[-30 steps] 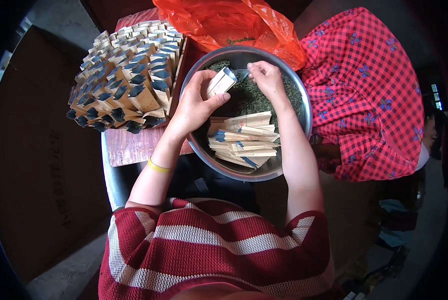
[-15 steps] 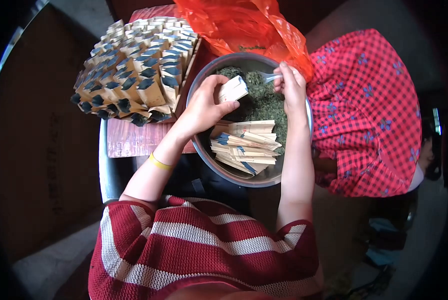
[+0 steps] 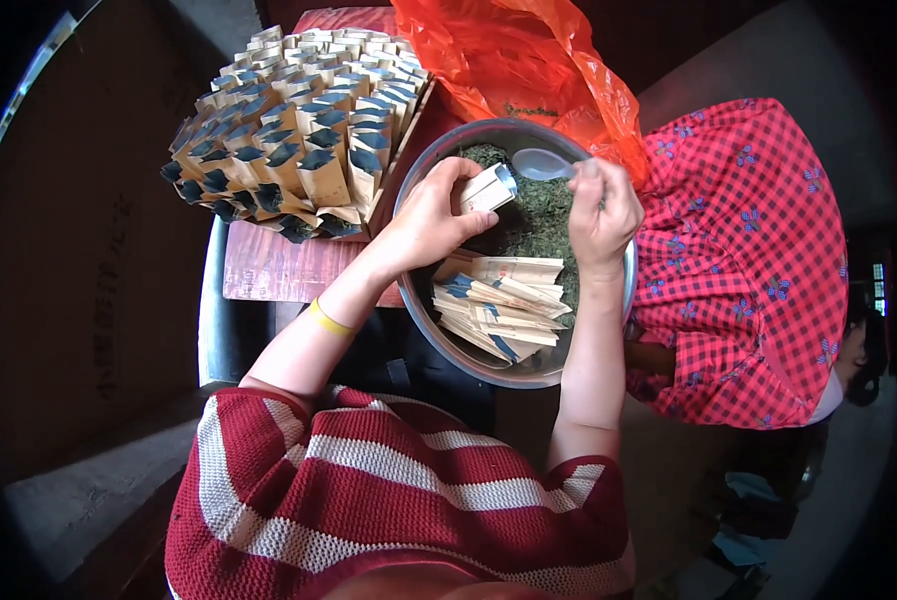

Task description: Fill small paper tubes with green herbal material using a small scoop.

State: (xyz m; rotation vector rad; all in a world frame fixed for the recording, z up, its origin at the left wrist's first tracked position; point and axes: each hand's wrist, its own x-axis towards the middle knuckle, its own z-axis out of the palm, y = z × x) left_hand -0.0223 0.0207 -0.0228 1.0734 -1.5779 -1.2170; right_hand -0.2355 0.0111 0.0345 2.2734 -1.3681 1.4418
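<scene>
My left hand (image 3: 437,215) is closed around a small paper packet (image 3: 484,190), whose blue-lined mouth points up and right. In my right hand (image 3: 606,215) is the handle of a pale, see-through spoon (image 3: 543,164); its bowl looks bare. Both are over a metal basin (image 3: 431,345) holding dark green dried leaves (image 3: 539,222). A loose pile of flat tan paper packets (image 3: 509,305) lies on the leaves at the basin's near side. The inside of the held packet is too small to make out.
Many upright tan packets (image 3: 289,140) with dark blue inner sides stand crowded in a box on a reddish table (image 3: 289,268) at left. A red plastic bag (image 3: 529,60) with some leaves lies beyond the basin. A person in red checked clothing (image 3: 739,260) is close at right.
The spoon has come up out of the leaves, and its bowl now shows bare. My right hand has turned and moved back slightly. The packet's mouth now shows more. The whole view has shifted a little.
</scene>
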